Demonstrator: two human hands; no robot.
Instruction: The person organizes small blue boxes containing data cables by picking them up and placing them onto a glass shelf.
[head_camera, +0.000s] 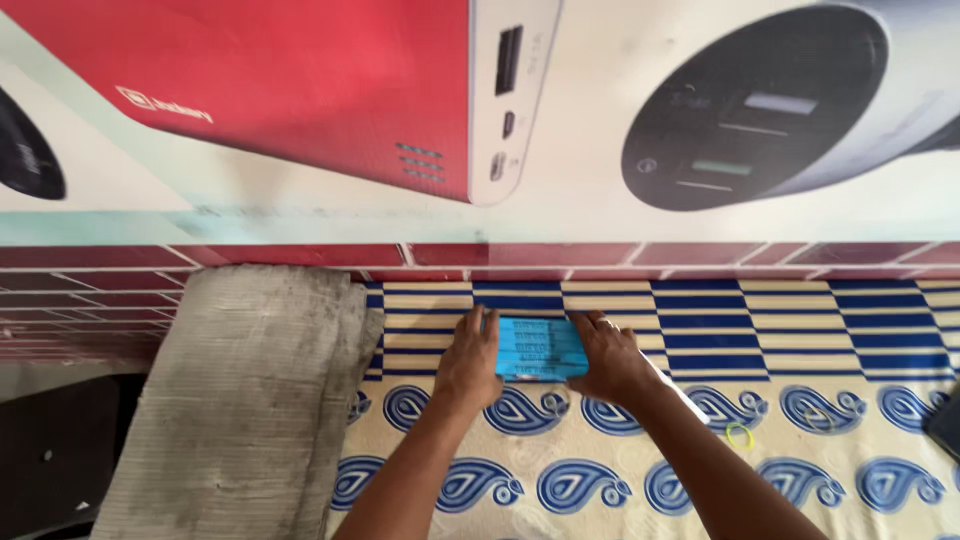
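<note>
A flat, bright blue rectangular pack (538, 347) lies on a cream cloth with blue paisley shapes and blue stripes (800, 330). My left hand (468, 362) grips its left end. Holding the right end is my right hand (607, 355), with a ring on one finger. Both forearms reach in from the bottom of the view. The pack sits close to the far edge of the cloth, below a wall.
A folded grey mat (240, 400) lies left of the cloth. A small yellow-green ring (740, 436) rests on the cloth near my right forearm. Maroon tiles (600, 255) and a large poster of electronic devices (480, 110) cover the wall ahead. A dark object (945, 420) sits at the right edge.
</note>
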